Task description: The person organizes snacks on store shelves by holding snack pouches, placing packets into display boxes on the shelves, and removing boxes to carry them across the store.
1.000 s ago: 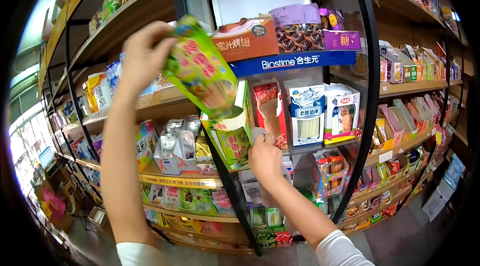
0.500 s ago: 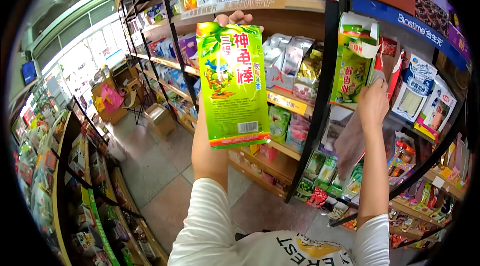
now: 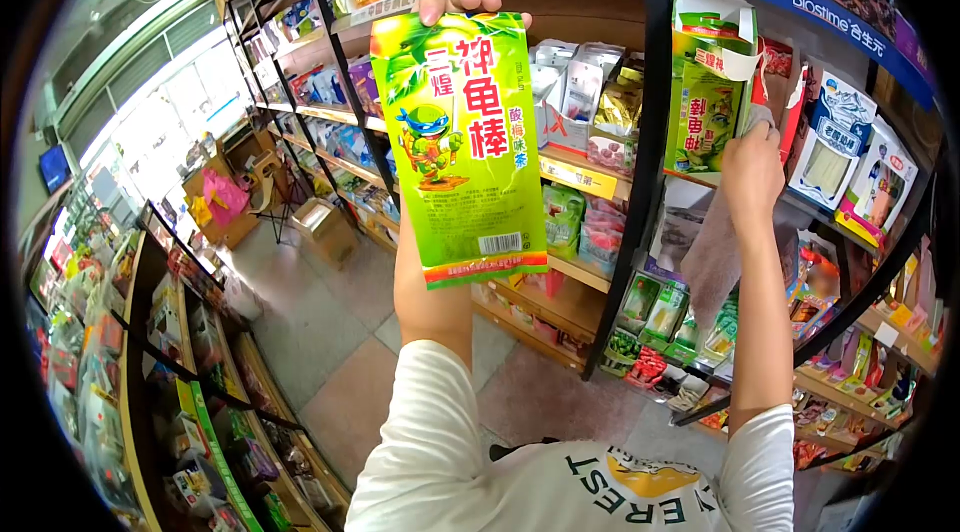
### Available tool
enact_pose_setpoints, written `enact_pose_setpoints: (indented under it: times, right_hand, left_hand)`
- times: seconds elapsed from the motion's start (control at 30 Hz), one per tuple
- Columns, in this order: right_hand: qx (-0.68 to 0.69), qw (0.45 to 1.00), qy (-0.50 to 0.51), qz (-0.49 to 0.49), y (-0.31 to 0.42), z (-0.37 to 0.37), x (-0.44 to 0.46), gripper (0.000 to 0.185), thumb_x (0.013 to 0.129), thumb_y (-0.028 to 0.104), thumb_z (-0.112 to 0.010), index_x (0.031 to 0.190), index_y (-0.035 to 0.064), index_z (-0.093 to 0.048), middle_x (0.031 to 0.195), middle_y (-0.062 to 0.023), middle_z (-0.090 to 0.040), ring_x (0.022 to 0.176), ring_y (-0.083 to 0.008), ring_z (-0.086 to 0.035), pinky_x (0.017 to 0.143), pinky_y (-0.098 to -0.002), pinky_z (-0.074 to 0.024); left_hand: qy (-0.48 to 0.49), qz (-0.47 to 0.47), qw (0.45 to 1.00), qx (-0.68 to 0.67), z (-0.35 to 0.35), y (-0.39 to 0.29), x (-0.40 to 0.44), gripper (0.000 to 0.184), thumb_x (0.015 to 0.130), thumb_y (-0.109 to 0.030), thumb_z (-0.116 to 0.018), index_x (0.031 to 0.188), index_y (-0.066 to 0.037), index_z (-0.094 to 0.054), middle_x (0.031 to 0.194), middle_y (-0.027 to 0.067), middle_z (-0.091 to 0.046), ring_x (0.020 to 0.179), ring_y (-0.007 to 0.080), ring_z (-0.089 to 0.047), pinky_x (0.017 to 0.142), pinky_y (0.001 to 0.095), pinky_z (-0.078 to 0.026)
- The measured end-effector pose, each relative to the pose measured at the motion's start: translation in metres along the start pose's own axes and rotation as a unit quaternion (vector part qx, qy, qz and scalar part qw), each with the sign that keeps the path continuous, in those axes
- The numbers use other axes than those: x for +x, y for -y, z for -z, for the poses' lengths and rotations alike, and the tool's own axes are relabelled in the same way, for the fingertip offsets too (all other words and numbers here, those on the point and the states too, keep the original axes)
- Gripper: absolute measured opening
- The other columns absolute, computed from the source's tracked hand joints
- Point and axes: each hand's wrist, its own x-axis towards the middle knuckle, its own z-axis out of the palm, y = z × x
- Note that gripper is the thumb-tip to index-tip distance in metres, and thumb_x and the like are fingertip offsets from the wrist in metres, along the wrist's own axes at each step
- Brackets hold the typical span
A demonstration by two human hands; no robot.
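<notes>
My left hand (image 3: 458, 3) grips the top edge of a green snack packet (image 3: 445, 207) with a cartoon turtle, red lettering and a barcode. The packet hangs upright in front of me and hides most of that hand. On the right, my right hand (image 3: 757, 172) is closed on a greyish cloth (image 3: 715, 257) that hangs down below it. That hand is beside an open green display box (image 3: 708, 82) with a torn flap, standing on the shelf; whether the two touch I cannot tell.
White snack packs (image 3: 838, 142) stand right of my right hand, under a blue shelf strip (image 3: 840, 22). Bagged goods (image 3: 585, 97) fill the shelf behind the packet. A cardboard box (image 3: 325, 230) sits on the tiled floor. Another stocked rack (image 3: 150, 352) runs along the left.
The green packet has shifted slightly up and left in view and tilts a little more. My right hand and the cloth have moved slightly up and right in view; both grips stay.
</notes>
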Motion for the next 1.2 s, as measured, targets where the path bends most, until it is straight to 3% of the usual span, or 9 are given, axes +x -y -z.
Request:
enact_pose_setpoints:
  times: [0.5,0.53,0.63,0.67,0.7,0.8,0.83,0.87,1.2]
  right_hand:
    - [0.026,0.999,0.034,-0.026,0.003,0.007,0.0,0.021,0.078,0.014,-0.049,0.088,-0.0027,-0.043,0.088,-0.0209,-0.052,0.07,-0.0378,-0.058,0.059,-0.0454,-0.0482]
    - [0.025,0.999,0.033,-0.028,0.003,0.005,0.0,0.021,0.078,0.014,-0.049,0.088,-0.0027,-0.043,0.088,-0.0209,-0.052,0.07,-0.0378,-0.058,0.059,-0.0454,-0.0482]
    - [0.02,0.999,0.022,-0.028,0.002,0.003,0.0,0.02,0.077,0.014,-0.05,0.089,-0.0016,-0.043,0.089,-0.0197,-0.051,0.065,-0.0361,-0.058,0.056,-0.0444,-0.0485]
    - [0.019,0.999,0.018,-0.033,-0.001,0.002,0.0,0.02,0.077,0.014,-0.05,0.089,-0.0016,-0.043,0.089,-0.0197,-0.051,0.065,-0.0361,-0.058,0.056,-0.0444,-0.0485]
    - [0.014,0.999,0.015,-0.028,-0.002,0.001,0.0,0.019,0.076,0.012,-0.05,0.089,-0.0012,-0.043,0.089,-0.0191,-0.051,0.065,-0.036,-0.059,0.055,-0.0438,-0.0492]
    - [0.018,0.999,0.015,-0.024,0.001,0.002,0.0,0.018,0.076,0.01,-0.051,0.089,-0.001,-0.044,0.09,-0.0187,-0.05,0.066,-0.0359,-0.059,0.054,-0.0438,-0.0497]
    - [0.018,0.999,0.015,-0.025,0.001,0.002,0.0,0.019,0.076,0.01,-0.051,0.089,-0.001,-0.044,0.089,-0.0188,-0.05,0.066,-0.0358,-0.059,0.054,-0.0439,-0.0496]
    - [0.017,0.999,0.015,-0.025,0.0,0.002,-0.001,0.019,0.076,0.01,-0.051,0.089,-0.0011,-0.043,0.089,-0.0189,-0.05,0.066,-0.0356,-0.059,0.054,-0.0439,-0.0495]
    - [0.021,0.999,0.035,-0.022,0.004,0.004,-0.001,0.021,0.079,0.015,-0.047,0.089,-0.0026,-0.042,0.089,-0.0224,-0.052,0.073,-0.0393,-0.057,0.062,-0.0471,-0.0472]
  left_hand:
    - [0.011,0.003,1.0,0.007,-0.012,0.009,0.013,0.028,0.086,-0.041,-0.048,0.094,-0.015,-0.048,0.102,0.0127,-0.048,0.107,0.0272,-0.043,0.096,0.0504,-0.033]
    - [0.01,0.026,1.0,-0.001,-0.006,0.008,0.014,0.042,0.076,-0.052,-0.055,0.093,-0.014,-0.05,0.101,0.0098,-0.047,0.109,0.0262,-0.041,0.099,0.0509,-0.029]
    - [0.013,0.055,0.998,-0.002,0.005,0.012,0.017,0.044,0.074,-0.053,-0.056,0.094,-0.014,-0.05,0.103,0.0104,-0.048,0.111,0.0259,-0.041,0.1,0.0511,-0.027]
    - [0.03,0.043,0.999,-0.001,0.006,0.015,0.021,0.029,0.086,-0.042,-0.049,0.094,-0.015,-0.049,0.103,0.0132,-0.048,0.107,0.0267,-0.044,0.098,0.0505,-0.032]
    - [0.006,0.049,0.999,-0.018,0.005,0.018,0.019,0.027,0.087,-0.04,-0.047,0.093,-0.014,-0.049,0.103,0.0144,-0.05,0.106,0.0265,-0.046,0.098,0.0498,-0.032]
    - [-0.036,0.04,0.999,0.004,0.006,0.023,0.018,0.028,0.088,-0.04,-0.045,0.092,-0.013,-0.049,0.101,0.0156,-0.051,0.105,0.027,-0.047,0.098,0.0485,-0.032]
    - [0.004,0.048,0.999,-0.001,0.008,0.023,0.026,0.03,0.087,-0.043,-0.044,0.091,-0.014,-0.048,0.102,0.0155,-0.051,0.106,0.0281,-0.046,0.099,0.0496,-0.031]
    - [-0.072,0.026,0.997,-0.001,0.005,0.029,0.02,0.029,0.087,-0.036,-0.045,0.088,-0.008,-0.052,0.095,0.0158,-0.055,0.096,0.0257,-0.052,0.091,0.0406,-0.04]
    - [-0.099,0.039,0.993,0.055,0.003,0.031,0.016,0.025,0.082,-0.029,-0.046,0.088,-0.006,-0.054,0.089,0.0169,-0.057,0.09,0.0274,-0.054,0.084,0.0401,-0.041]
